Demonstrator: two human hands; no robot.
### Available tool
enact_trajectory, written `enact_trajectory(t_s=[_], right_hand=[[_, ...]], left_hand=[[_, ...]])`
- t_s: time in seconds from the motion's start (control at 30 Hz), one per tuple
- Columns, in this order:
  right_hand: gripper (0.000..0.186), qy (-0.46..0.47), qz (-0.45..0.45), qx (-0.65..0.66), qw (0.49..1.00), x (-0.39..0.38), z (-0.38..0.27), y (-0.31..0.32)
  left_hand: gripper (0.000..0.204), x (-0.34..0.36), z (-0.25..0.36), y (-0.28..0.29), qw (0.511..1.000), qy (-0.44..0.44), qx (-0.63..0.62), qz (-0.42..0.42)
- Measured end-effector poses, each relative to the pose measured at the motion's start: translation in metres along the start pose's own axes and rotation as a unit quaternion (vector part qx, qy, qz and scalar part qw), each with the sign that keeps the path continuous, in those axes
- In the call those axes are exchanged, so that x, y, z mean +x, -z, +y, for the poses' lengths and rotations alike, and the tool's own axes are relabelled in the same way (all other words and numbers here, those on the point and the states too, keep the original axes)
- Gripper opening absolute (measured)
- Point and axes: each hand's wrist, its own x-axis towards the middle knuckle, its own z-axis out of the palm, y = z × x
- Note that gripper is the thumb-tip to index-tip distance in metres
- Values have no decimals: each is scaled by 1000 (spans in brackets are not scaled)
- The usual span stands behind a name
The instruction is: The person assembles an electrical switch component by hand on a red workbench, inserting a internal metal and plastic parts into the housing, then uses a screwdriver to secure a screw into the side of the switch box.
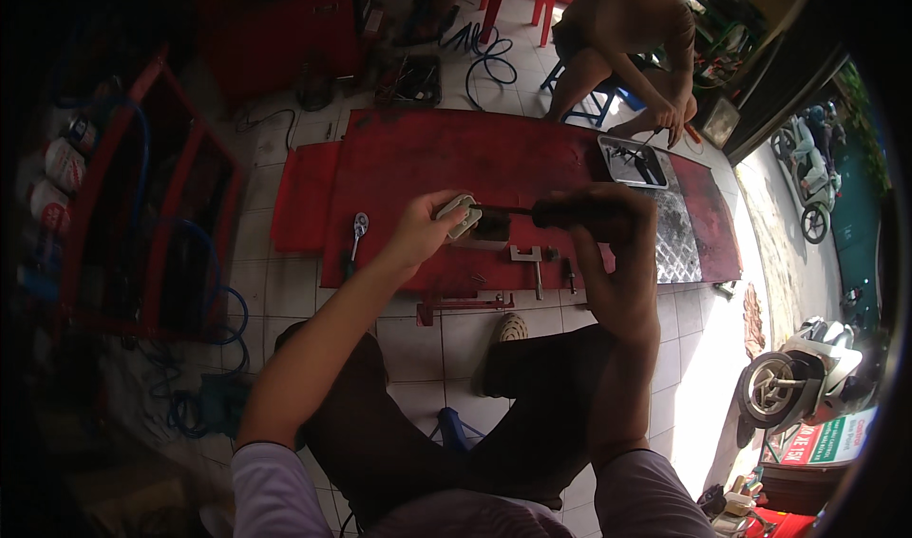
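Observation:
My left hand (426, 226) grips a small pale metal part (460, 217) over the red worktable (456, 149). My right hand (616, 258) is wrapped round the dark handle (556, 212) of a tool whose thin shaft (503, 209) points left to that part; whether the tip touches it, I cannot tell. Beneath the shaft sits a dark block (492, 234). A ratchet wrench (358, 239) lies left of my hands, and a metal clamp-like tool (532, 263) and a short bolt (572, 277) lie near the front edge.
Another person (617, 44) sits across the table, hands over a metal tray (632, 163). A red trolley (161, 206) with blue hose stands left, a tool tray (408, 82) lies on the floor behind, and scooters (798, 386) stand at the sunlit right.

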Motion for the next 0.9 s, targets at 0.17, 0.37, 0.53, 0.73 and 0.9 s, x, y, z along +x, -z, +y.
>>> enact_trajectory(t_s=[0.17,0.37,0.53,0.73,0.9], right_hand=[[33,-7,16,-36,999,-6,6,-10],[33,-15,58,-34,998,-14,15,-27],[33,-19,98,-63,993,-19,22,-27],[34,-25,94,-92,991,-13,18,-16],[41,-5,45,-80,996,30,-17,-6]], left_hand=[[31,0,-14,2,998,-21,47,21],[30,5,-28,1,999,-8,7,40],[30,10,-36,-3,999,-18,-2,38],[29,10,-23,-13,998,-19,-27,48],[28,16,23,-4,998,-21,-30,45]])
